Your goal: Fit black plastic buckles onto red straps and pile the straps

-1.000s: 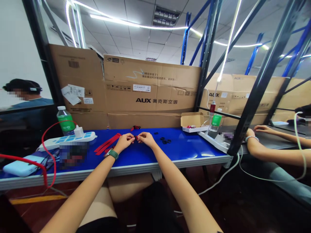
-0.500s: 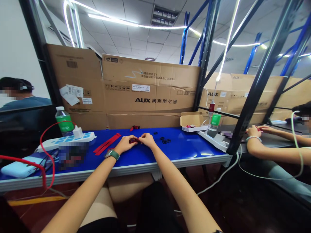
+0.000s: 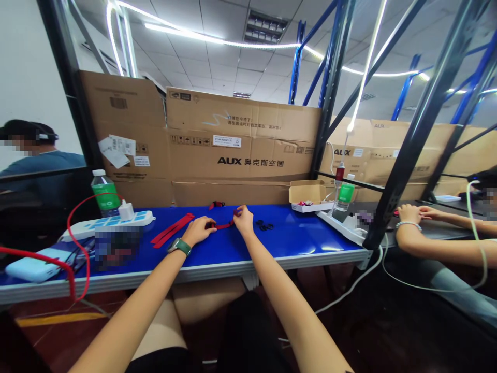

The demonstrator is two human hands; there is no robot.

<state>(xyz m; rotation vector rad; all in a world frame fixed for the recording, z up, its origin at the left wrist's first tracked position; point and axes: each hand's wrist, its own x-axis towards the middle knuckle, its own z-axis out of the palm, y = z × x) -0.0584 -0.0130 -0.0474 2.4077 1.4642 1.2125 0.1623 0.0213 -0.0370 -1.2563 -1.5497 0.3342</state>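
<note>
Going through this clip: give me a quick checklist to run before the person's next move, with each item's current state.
Grip: the left hand and right hand both hold the short red strap: ok.
Strap lie: it runs between the hands without a visible slack loop: ok.
Strap twist: too small to see whether it is flat throughout: cannot tell.
Small black parts: grouped right of the right hand, not touching it: ok.
Longer red straps: on the blue table, left of the left hand; whether their end touches that hand: cannot tell.
Co-worker's hands: at the neighbouring bench, apart from these things: ok.
</note>
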